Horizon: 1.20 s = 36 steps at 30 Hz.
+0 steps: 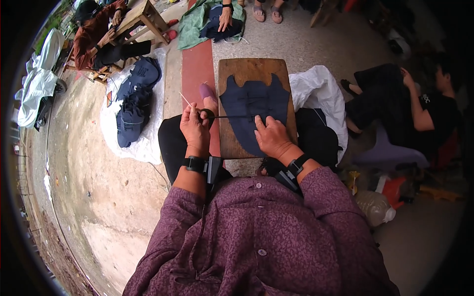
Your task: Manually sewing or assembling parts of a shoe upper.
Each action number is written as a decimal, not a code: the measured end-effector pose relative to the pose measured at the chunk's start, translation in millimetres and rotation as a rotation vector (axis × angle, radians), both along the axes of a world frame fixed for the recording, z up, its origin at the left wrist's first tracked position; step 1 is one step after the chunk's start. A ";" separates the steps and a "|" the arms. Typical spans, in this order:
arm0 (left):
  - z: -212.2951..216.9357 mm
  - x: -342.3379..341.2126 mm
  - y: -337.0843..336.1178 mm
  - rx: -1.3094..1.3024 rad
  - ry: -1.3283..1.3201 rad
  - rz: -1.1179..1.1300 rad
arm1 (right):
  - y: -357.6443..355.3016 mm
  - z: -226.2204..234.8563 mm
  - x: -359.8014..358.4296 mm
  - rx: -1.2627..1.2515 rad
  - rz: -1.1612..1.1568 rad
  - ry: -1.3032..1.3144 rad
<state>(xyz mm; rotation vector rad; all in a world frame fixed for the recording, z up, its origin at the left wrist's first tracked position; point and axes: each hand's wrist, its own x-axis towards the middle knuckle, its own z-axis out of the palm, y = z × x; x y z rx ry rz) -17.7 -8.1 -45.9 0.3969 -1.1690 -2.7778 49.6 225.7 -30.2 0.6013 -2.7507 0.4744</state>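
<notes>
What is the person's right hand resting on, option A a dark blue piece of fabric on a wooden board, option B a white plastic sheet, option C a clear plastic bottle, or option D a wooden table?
A: the right hand lies flat on the dark blue fabric piece spread over the wooden board, while the left hand holds scissors beside it.

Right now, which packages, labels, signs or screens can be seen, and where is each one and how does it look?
Clear plastic bottle: on the ground at the person's right, lying on its side, pale yellowish.
Red packet: just above the bottle, crumpled, contents unclear.
White plastic sheet: right of the wooden board, crumpled.
No signs or screens visible.
</notes>
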 end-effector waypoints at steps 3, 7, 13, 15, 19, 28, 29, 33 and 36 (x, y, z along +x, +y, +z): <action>-5.1 0.9 -6.1 0.023 -0.016 0.062 | -0.7 -0.5 -0.5 -0.022 0.005 -0.032; -14.1 2.3 -8.6 0.005 -0.035 0.102 | 0.2 2.7 1.8 -0.160 -0.061 -0.189; -10.4 0.8 -13.3 -0.001 -0.145 0.267 | -2.1 -6.1 0.9 -0.083 -0.105 -0.138; -10.5 2.7 -14.2 0.011 -0.121 0.248 | -4.1 -3.1 0.1 -0.057 -0.131 -0.184; -8.4 3.9 -15.1 0.021 -0.096 0.228 | -4.9 -0.6 0.1 -0.041 -0.136 -0.213; 5.0 9.1 -19.6 -0.240 -0.054 0.227 | -7.8 2.6 0.0 -0.005 -0.166 -0.195; 7.3 10.1 -20.7 -0.240 -0.053 0.227 | -7.8 7.2 -0.4 -0.045 -0.182 -0.255; 11.5 13.6 -29.6 -0.480 0.146 0.078 | 1.5 4.6 -5.0 -0.309 -0.182 -0.178; 21.8 17.3 -23.0 -0.766 0.342 0.054 | 11.3 6.8 -1.6 -0.328 -0.237 -0.172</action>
